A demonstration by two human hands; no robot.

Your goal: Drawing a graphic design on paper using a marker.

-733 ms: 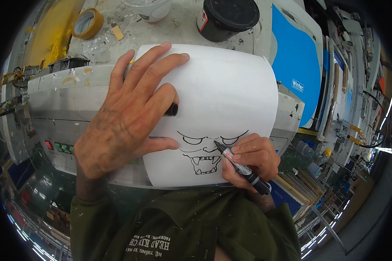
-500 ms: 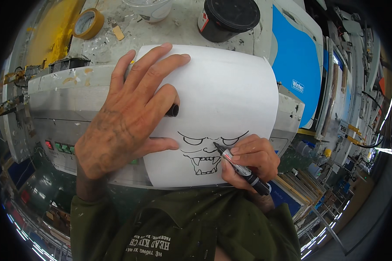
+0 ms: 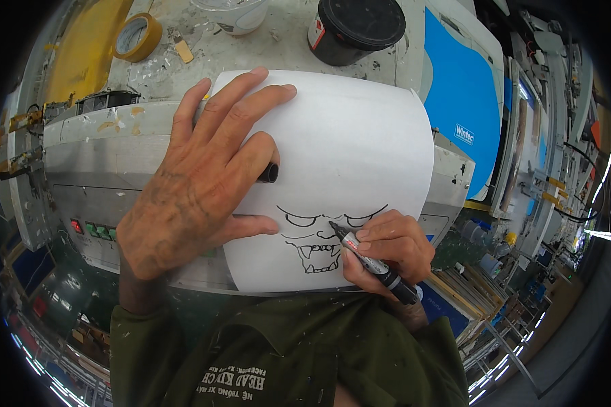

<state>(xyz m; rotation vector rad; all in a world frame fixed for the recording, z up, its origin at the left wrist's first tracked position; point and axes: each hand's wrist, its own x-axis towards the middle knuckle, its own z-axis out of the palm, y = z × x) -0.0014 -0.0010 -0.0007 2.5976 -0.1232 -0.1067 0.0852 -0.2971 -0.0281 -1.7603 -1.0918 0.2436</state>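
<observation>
A white sheet of paper lies under both hands. Near its lower edge is a black line drawing of a fierce face with slanted eyes, a nose and a fanged mouth. My left hand rests on the sheet's left side, outer fingers spread, thumb apart. Its curled index finger holds a black marker cap, only the end of which shows. In my right hand is a black marker, pinched between thumb and fingers. The marker's tip is at the bridge of the nose, between the eyes.
Beyond the paper stand a black lidded tub and a clear plastic tub. A tape roll lies at the far left. A blue panel is on the right. Coloured switches sit on the metal front at left.
The marker's tip has shifted slightly left and up at the nose bridge, with my right hand following. My left hand has stayed in place.
</observation>
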